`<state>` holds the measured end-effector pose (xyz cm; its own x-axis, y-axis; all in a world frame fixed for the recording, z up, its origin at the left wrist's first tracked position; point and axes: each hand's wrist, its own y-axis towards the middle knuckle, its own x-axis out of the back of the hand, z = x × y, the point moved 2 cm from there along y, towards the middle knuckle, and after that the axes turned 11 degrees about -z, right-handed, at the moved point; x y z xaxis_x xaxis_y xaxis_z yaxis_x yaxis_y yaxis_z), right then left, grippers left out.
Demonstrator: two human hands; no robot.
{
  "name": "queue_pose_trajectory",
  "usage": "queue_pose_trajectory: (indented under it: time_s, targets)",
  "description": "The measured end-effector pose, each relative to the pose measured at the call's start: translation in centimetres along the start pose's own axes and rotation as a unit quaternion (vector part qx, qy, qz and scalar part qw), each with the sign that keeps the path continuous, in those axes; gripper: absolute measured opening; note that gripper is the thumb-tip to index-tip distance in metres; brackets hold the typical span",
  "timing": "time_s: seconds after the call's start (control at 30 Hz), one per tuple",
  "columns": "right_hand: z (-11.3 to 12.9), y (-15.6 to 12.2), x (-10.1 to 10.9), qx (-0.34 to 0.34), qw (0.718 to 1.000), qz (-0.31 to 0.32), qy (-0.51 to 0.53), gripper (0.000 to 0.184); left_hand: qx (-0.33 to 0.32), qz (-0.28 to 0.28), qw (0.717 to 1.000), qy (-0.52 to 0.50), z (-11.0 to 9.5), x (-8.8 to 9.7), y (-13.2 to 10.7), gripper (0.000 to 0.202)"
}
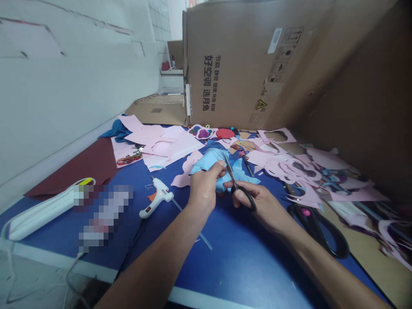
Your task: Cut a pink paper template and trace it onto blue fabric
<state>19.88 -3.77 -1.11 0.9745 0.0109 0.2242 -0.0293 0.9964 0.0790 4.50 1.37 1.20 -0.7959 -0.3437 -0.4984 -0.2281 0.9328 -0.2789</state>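
My left hand (206,184) is closed on a piece of light blue fabric or paper (210,159), thumb on top and the fingers mostly hidden beneath. In my right hand (254,195) is a pair of scissors (233,178) with black handles, its narrow blades pointing up and away beside the blue piece. From this angle I cannot tell whether the blades touch its edge. More of the blue material spreads behind and to the right of my hands. Just left of it lies a wavy-edged pink sheet (188,169).
A white glue gun (157,197) rests left of my forearm, near a blurred power strip (107,214) and a white lamp-like bar (45,210). Large black-handled shears (322,231) lie at right, beside pink scraps (289,167). A big cardboard box (244,73) stands behind.
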Motion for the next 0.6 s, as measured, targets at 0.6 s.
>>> queue_pose_trajectory:
  time_s: [0.6]
  targets:
    - [0.41,-0.11,0.18,-0.003,1.000,-0.009,-0.010,0.066,-0.004,0.006,1.000,0.000,-0.12,-0.01,0.04,0.011]
